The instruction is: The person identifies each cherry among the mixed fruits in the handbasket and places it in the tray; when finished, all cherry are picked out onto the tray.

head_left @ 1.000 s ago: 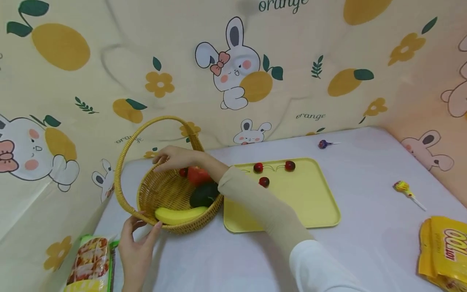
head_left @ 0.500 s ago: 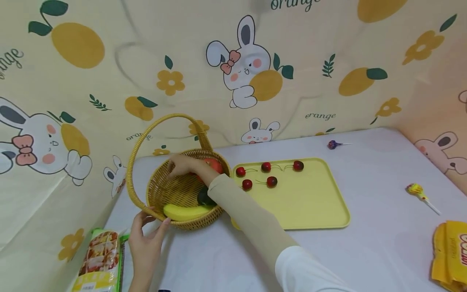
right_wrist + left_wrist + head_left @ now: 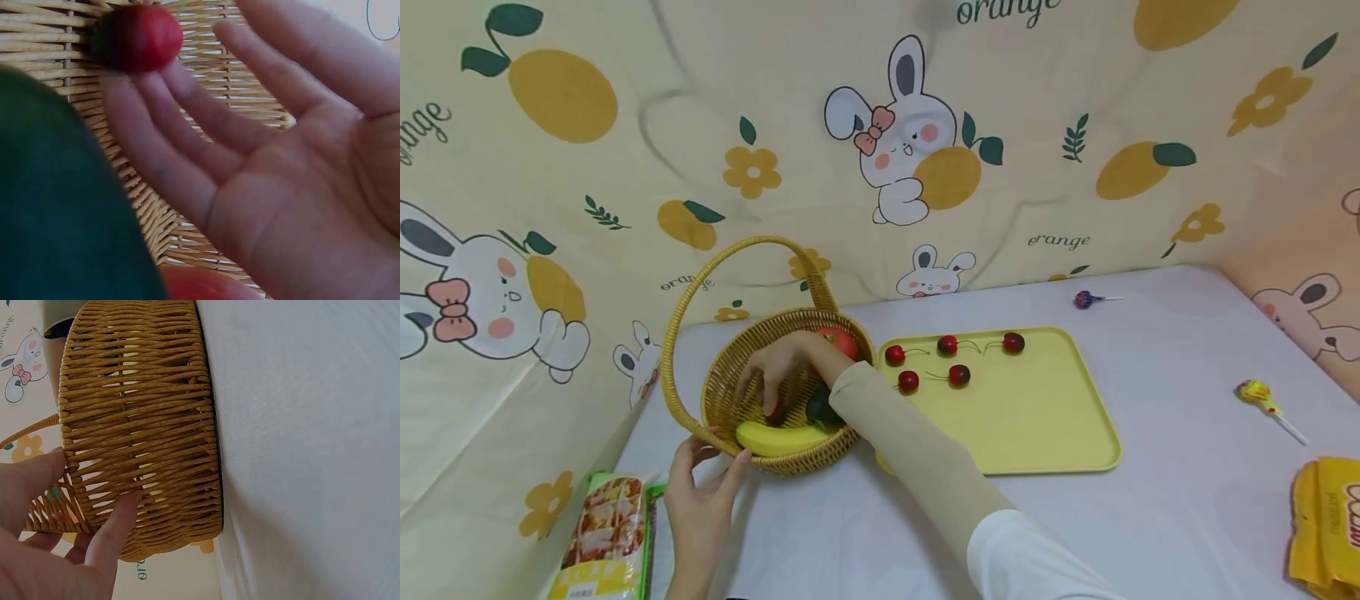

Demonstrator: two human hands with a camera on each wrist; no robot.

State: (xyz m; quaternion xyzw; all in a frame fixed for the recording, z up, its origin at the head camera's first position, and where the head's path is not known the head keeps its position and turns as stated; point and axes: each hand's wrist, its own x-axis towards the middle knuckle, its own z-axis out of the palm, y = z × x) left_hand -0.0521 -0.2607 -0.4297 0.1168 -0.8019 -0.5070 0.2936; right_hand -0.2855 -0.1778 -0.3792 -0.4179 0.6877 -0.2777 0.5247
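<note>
In the head view, my left hand (image 3: 703, 496) grips the near left rim of a woven basket (image 3: 718, 387) with a tall arched handle. The left wrist view shows its thumb and fingers at the basket's wall (image 3: 144, 425). My right hand (image 3: 786, 367) reaches down inside the basket, fingers loosely bent. A dark red cherry (image 3: 147, 39) touches its fingertips in the right wrist view; I see no thumb closing on it. Around the hand lie a yellow banana (image 3: 782, 439), a smooth dark green fruit (image 3: 822, 408) and a red fruit (image 3: 841, 342), partly hidden by my right arm.
Right of the basket lies a yellow tray (image 3: 1015, 425) with several cherries (image 3: 958, 376). Farther right are a purple lollipop (image 3: 1084, 299), a yellow lollipop (image 3: 1255, 392) and a yellow packet (image 3: 1326, 525). A food bag (image 3: 606, 533) stands at the left front.
My right hand has lowered from the basket's far rim into its inside, down to the cherry beside the banana. The left hand keeps its grip. The head view has shifted slightly left.
</note>
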